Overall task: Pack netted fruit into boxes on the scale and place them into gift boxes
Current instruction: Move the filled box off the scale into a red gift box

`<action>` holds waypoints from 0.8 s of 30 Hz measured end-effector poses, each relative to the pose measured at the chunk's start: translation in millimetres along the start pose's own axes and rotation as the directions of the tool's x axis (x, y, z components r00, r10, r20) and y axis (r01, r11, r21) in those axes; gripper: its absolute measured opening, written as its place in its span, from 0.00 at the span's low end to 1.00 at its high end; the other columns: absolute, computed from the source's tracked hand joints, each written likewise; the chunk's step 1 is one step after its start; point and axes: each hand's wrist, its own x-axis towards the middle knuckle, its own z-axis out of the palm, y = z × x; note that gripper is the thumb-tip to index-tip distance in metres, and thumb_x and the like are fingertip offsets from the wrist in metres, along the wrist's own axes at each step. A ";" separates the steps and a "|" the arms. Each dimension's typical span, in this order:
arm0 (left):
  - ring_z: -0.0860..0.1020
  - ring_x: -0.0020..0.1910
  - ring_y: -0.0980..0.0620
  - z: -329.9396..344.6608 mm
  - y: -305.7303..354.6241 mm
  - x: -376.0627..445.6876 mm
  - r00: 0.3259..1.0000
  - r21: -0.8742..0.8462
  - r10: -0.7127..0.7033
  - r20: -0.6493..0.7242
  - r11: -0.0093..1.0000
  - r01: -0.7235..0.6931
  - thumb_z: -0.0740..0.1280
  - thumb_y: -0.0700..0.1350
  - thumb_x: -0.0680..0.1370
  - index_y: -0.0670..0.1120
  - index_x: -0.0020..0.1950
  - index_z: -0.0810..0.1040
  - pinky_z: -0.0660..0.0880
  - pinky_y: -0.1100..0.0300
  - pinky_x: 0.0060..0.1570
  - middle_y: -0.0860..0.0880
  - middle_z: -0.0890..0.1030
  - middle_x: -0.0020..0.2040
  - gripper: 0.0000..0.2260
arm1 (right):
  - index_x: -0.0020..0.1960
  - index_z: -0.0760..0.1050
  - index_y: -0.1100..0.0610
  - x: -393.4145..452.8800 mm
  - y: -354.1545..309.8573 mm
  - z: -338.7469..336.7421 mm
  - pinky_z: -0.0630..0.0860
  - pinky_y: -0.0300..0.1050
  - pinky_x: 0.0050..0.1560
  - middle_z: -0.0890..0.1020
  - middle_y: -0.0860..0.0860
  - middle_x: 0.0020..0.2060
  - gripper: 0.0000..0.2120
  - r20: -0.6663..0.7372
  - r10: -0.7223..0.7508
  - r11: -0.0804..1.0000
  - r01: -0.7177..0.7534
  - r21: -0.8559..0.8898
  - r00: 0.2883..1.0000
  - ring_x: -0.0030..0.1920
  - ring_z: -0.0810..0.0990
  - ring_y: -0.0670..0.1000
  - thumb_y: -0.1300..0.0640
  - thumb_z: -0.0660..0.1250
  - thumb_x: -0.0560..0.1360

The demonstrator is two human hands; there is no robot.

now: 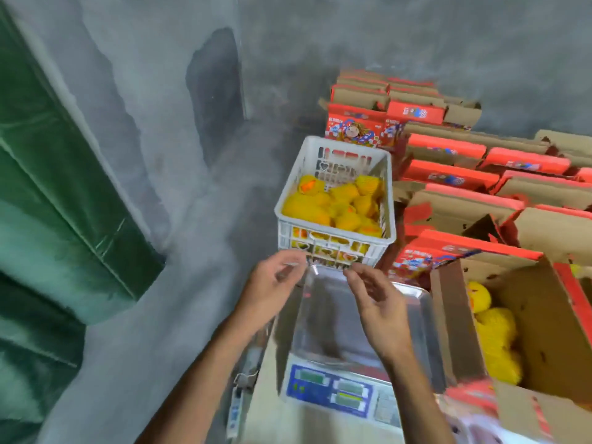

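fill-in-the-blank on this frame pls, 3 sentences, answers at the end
1. The netted fruit lies in a white plastic ____.
2. The scale pan holds ____; the left hand and right hand hover above it.
3. The open gift box with fruit inside sits to the ____ of the scale.

Answers: crate; nothing; right

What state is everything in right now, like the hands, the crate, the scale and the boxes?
left hand: open, fingers loosely curled, holding nothing.
right hand: open, holding nothing, above the scale tray.
white crate: partly filled with yellow netted fruit.
scale tray: bare, nothing on it.
scale display: too blurred to read.
open gift box: flaps up, netted fruit inside.
stacked red gift boxes: open-flapped; contents not visible.
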 end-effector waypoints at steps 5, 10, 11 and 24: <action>0.83 0.57 0.47 -112.9 -16.7 -4.2 1.000 0.007 -0.029 -0.007 1.000 0.030 0.69 0.38 0.81 0.44 0.58 0.82 0.77 0.52 0.60 0.48 0.86 0.56 0.07 | 0.56 0.82 0.45 -19.9 -18.5 96.8 0.76 0.31 0.57 0.86 0.40 0.51 0.06 0.011 0.040 0.999 -0.041 0.011 0.999 0.55 0.84 0.41 0.49 0.72 0.79; 0.83 0.56 0.52 -196.9 -43.5 -6.5 0.997 0.039 -0.068 -0.036 0.997 0.069 0.70 0.44 0.82 0.51 0.59 0.82 0.79 0.49 0.61 0.54 0.85 0.56 0.07 | 0.60 0.82 0.45 -30.2 -22.9 153.6 0.77 0.36 0.61 0.85 0.41 0.56 0.10 0.041 0.080 0.996 -0.082 0.044 0.996 0.60 0.82 0.43 0.51 0.71 0.79; 0.83 0.55 0.52 -208.4 -47.7 -6.0 0.996 0.043 -0.073 -0.041 0.996 0.074 0.70 0.44 0.82 0.51 0.58 0.82 0.79 0.49 0.61 0.55 0.86 0.55 0.07 | 0.61 0.82 0.46 -31.5 -22.2 159.4 0.76 0.40 0.63 0.85 0.42 0.57 0.11 0.032 0.085 0.995 -0.087 0.055 0.996 0.61 0.82 0.43 0.51 0.70 0.79; 0.84 0.54 0.50 -281.2 -52.4 121.3 0.994 0.002 -0.036 0.098 0.999 0.036 0.70 0.43 0.81 0.49 0.58 0.83 0.77 0.61 0.55 0.53 0.86 0.54 0.06 | 0.61 0.82 0.55 42.9 -18.8 253.7 0.78 0.38 0.61 0.87 0.47 0.52 0.11 -0.211 0.128 0.988 -0.107 0.108 0.969 0.58 0.84 0.47 0.53 0.69 0.80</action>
